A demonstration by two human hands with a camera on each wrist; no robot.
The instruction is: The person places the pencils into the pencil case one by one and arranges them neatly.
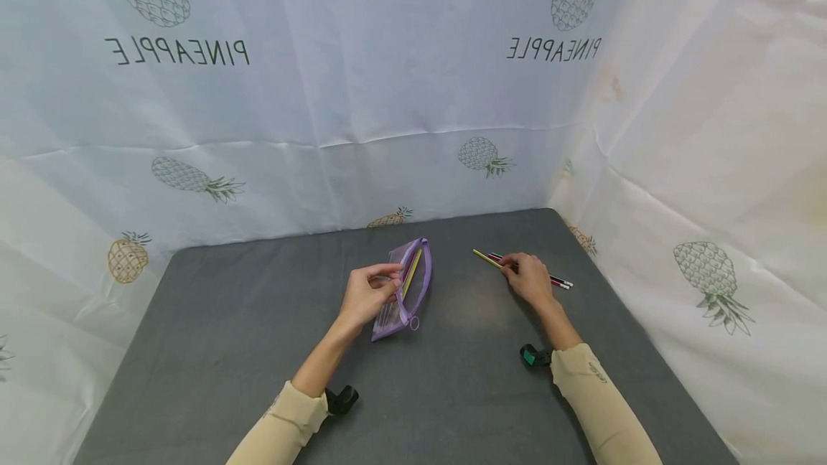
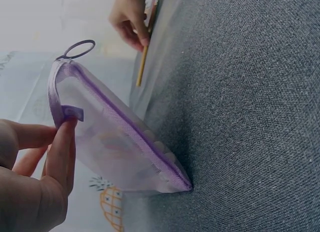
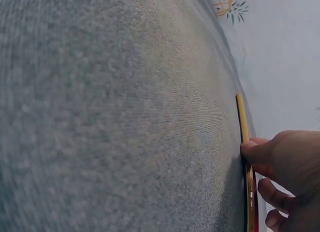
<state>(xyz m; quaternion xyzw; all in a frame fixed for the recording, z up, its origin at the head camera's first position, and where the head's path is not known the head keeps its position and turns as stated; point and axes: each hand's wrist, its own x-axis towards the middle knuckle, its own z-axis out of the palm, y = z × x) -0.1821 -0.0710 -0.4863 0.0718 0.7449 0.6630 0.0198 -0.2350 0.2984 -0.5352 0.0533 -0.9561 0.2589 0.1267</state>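
My left hand [image 1: 368, 296] pinches the opening edge of a purple see-through zip pouch [image 1: 386, 323], whose mouth gapes to the right. Inside the pouch lies a yellow pencil [image 1: 411, 275] beside something reddish. In the left wrist view, thumb and fingers grip the rim of the pouch [image 2: 125, 134] by a small purple tab. To the right, my right hand [image 1: 531, 282] holds a yellow pencil [image 1: 486, 258] between thumb and finger, low at the tabletop. Red and black pencils [image 1: 561, 283] lie under and beside that hand, partly hidden by it.
The dark grey table [image 1: 258, 343] has a far edge close to a white pineapple-print cloth [image 1: 362, 92], which also hangs along the right side. A ring-shaped zip pull [image 1: 415, 323] dangles from the near end of the pouch.
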